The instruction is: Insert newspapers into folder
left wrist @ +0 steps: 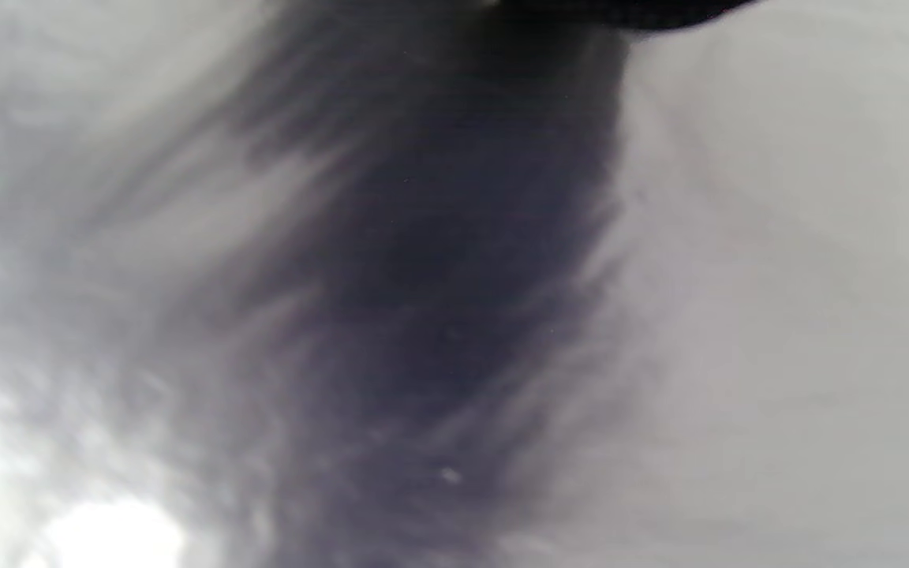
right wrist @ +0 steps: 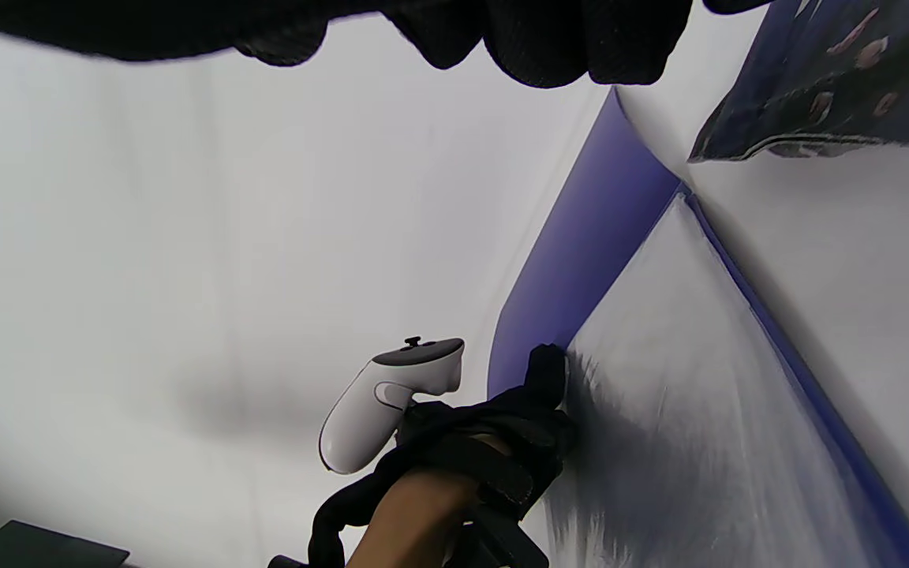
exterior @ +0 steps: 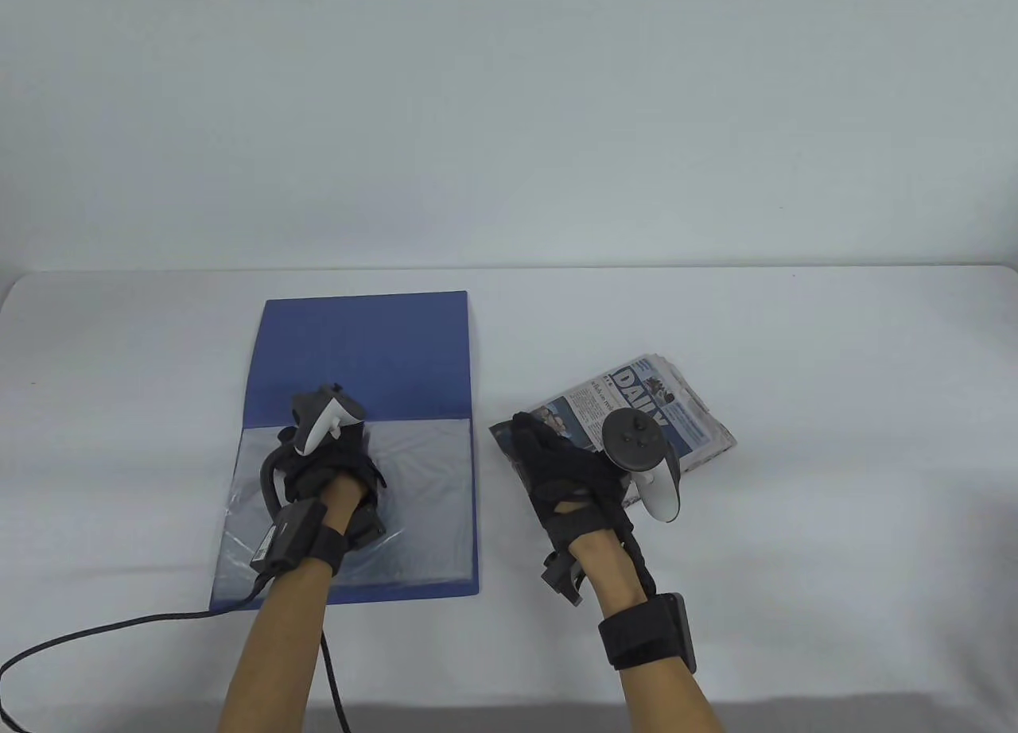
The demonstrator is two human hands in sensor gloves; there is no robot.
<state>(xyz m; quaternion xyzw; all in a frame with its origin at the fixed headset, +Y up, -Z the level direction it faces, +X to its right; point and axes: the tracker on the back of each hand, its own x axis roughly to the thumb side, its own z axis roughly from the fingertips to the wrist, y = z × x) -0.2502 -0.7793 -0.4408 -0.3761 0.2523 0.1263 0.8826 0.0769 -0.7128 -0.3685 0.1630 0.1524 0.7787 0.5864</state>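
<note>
A blue folder (exterior: 366,343) lies open at the left of the table, with a clear plastic sleeve (exterior: 429,486) over its near half. My left hand (exterior: 330,467) rests on the sleeve, fingertips at the sleeve's far edge; its grip is hidden. A folded newspaper (exterior: 676,415) headed "DAILY" lies to the right of the folder. My right hand (exterior: 549,455) grips its near-left corner. In the right wrist view the newspaper corner (right wrist: 817,87) hangs at the top right, above the folder (right wrist: 589,237), the sleeve (right wrist: 699,410) and my left hand (right wrist: 502,442). The left wrist view is a grey blur.
The white table (exterior: 835,351) stretches to the right and behind the folder. A black cable (exterior: 119,630) runs from my left wrist off the near left edge. A plain white wall stands behind the table.
</note>
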